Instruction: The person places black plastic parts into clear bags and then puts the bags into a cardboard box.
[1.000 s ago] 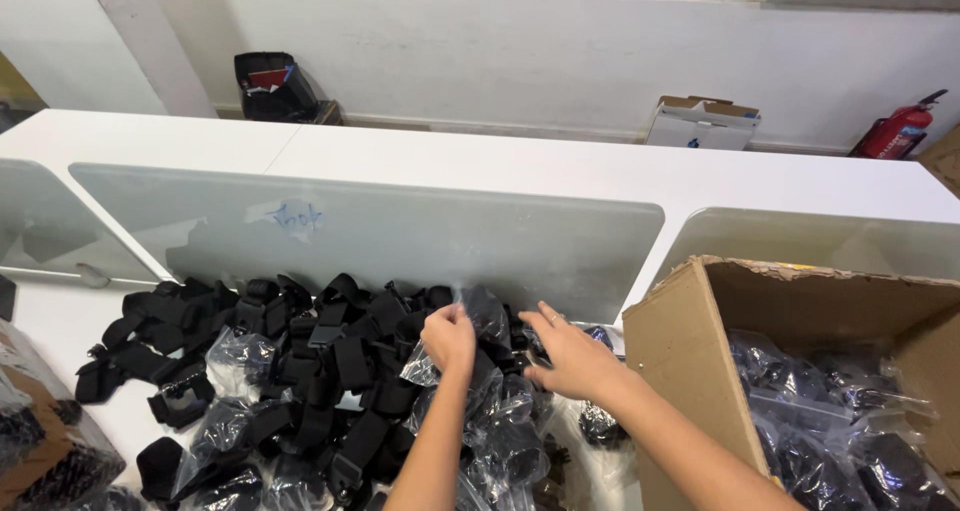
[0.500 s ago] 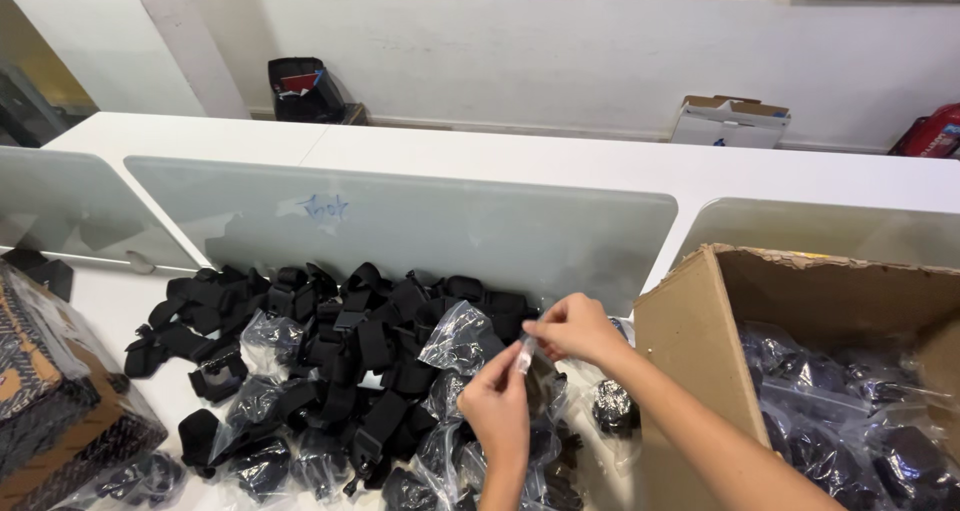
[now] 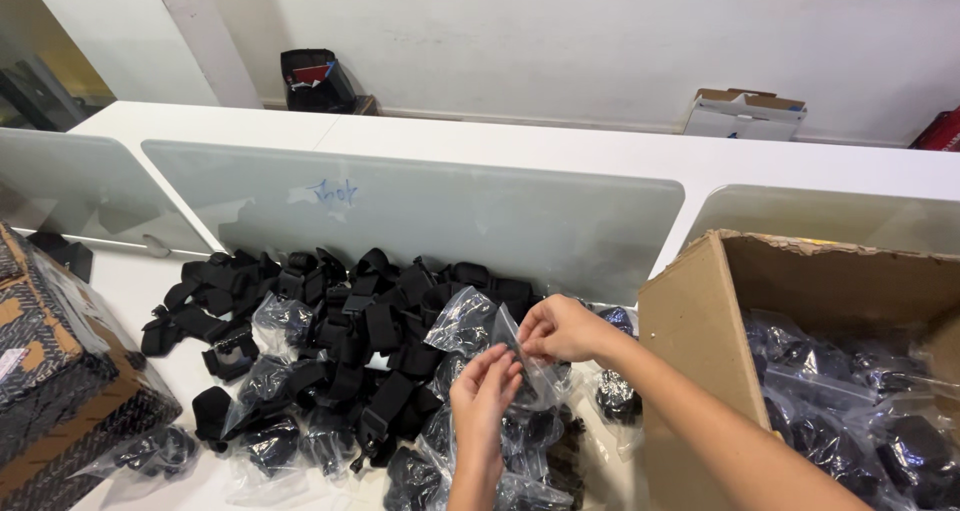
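Both my hands meet over a heap of black strap pieces (image 3: pixel 350 311) on a white desk (image 3: pixel 130 291). My right hand (image 3: pixel 562 329) pinches the top edge of a small clear plastic bag (image 3: pixel 478 323). My left hand (image 3: pixel 482 396) comes up from below, its fingertips on the same bag's lower edge. Several more clear bags (image 3: pixel 270 381) holding black pieces lie around and under my hands.
An open cardboard box (image 3: pixel 700 321) full of bagged black parts stands at the right. A patterned brown carton wrapped in plastic (image 3: pixel 50 381) sits at the left edge. A frosted divider panel (image 3: pixel 420 216) runs behind the heap; a small white box (image 3: pixel 745 114) lies on the far floor.
My hands have come together off the heap and lifted a clear bag between them. The view has swung left, bringing the brown carton into sight.
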